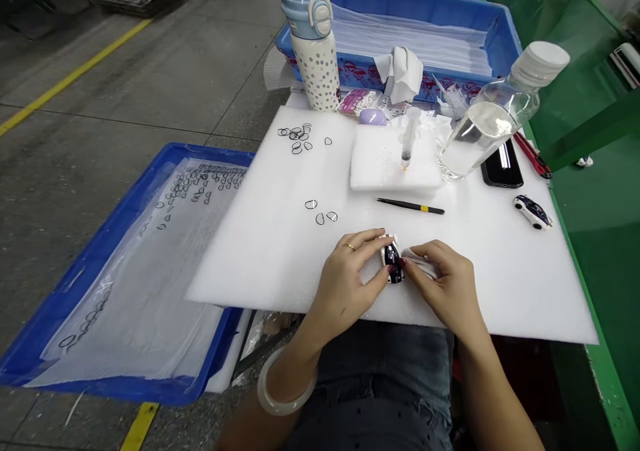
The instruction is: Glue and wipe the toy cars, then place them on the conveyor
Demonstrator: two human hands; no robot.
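Note:
On the white foam board, near its front edge, lies a small black and white toy car. My left hand grips the car from the left, fingers at its far end and thumb at its near end. From the right, my right hand pinches a white cloth or tissue and touches the car's side with it. Black tweezers lie just beyond my hands. Several thin black rings are scattered to the left. A second toy car rests at the right.
A syringe stands on a small foam block. Behind are a dotted bottle, a clear bottle, a phone and a blue bin. A blue tray with many rings sits lower left.

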